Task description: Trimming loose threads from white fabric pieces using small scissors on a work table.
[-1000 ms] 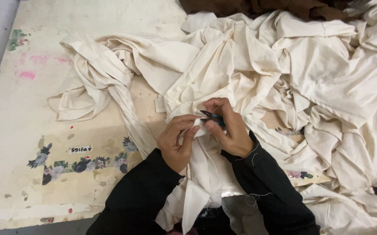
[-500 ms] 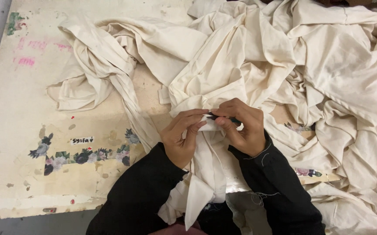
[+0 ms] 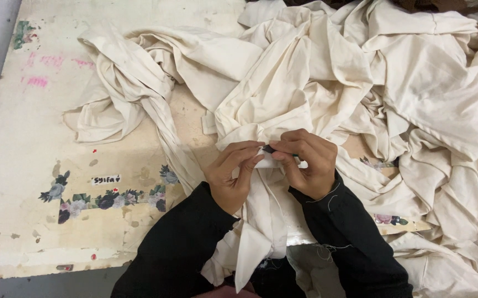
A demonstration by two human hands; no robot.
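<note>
My left hand pinches a fold of the cream cloth that runs down between my forearms toward my lap. My right hand grips a small dark tool whose tip meets the same fold right where my left fingertips hold it. What kind of tool it is stays hidden under my fingers. Both hands touch each other at the fingertips. Black sleeves cover both of my arms.
A big heap of crumpled cream fabric covers the right and back of the worn white table. A strip of flower stickers and a small label lie on the table's left part. The table's front edge runs at lower left.
My hands stay together on the fold, with only small finger movements. The view has shifted down a little, so the fabric heap sits lower in the frame.
</note>
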